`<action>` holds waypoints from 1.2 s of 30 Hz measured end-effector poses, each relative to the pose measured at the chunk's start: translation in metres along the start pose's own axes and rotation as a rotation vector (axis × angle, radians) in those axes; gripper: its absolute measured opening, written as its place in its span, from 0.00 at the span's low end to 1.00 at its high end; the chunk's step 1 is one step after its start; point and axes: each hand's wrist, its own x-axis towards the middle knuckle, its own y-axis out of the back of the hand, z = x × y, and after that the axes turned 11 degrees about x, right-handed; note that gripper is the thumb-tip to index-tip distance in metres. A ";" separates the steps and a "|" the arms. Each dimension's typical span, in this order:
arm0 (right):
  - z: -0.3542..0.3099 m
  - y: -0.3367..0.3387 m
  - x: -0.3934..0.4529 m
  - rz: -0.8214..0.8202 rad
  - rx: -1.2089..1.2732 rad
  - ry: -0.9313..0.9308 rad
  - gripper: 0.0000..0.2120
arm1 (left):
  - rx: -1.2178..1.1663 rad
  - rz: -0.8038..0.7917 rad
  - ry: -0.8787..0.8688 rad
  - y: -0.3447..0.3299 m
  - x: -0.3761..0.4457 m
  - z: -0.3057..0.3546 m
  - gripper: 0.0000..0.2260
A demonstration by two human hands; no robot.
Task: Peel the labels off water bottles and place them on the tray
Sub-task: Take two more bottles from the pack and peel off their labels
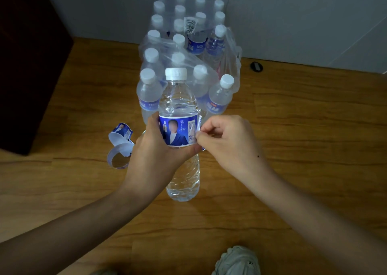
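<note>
Bottle (181,140) was held upright above the wooden floor (303,128), white cap on, its blue label (178,132) facing the camera. Nearest the viewer, a pale shoe (237,261) was seen at the lower edge. Left hand (155,151) was wrapped round the bottle at label height, fingers curled beneath the band. Right hand (228,140) was closed in a pinch on the lifted label edge (198,128) beside the barcode.

Risks, as judged: the thin film could tear partway if pulled at an angle, leaving a strip stuck on; a squeeze from the left hand could buckle the soft wall and let the bottle slip; a dropped bottle could knock the standing ones behind.

Writing: a portrait of a person in a blue suit, a small bottle picture, vertical characters and a barcode were printed on the label; none was sharp enough to be read. "UA"-like marks on the shoe were unclear.

Just left, peeled labels (120,145) lay curled on the floor. No tray was in view. Farther back, the shrink-wrapped pack (184,50) of capped bottles stood against the wall, with a small dark round object (256,66) to its right.
</note>
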 end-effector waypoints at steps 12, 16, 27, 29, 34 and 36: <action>0.002 0.009 0.002 -0.103 0.122 -0.072 0.06 | -0.028 -0.063 0.014 0.006 0.004 -0.001 0.24; 0.001 0.011 0.005 -0.129 0.093 -0.056 0.07 | 0.011 -0.108 0.009 0.006 0.006 -0.004 0.26; 0.001 0.005 0.006 -0.111 0.021 -0.002 0.07 | 0.064 -0.108 0.032 0.008 0.007 -0.001 0.27; 0.001 0.003 0.005 -0.095 -0.010 0.028 0.09 | 0.079 -0.100 0.035 0.008 0.007 -0.001 0.28; 0.001 0.003 0.003 -0.089 -0.048 0.048 0.07 | 0.089 -0.102 0.031 0.007 0.005 0.000 0.28; 0.001 0.003 0.003 -0.087 -0.065 0.050 0.06 | 0.099 -0.091 0.031 0.006 0.006 0.000 0.28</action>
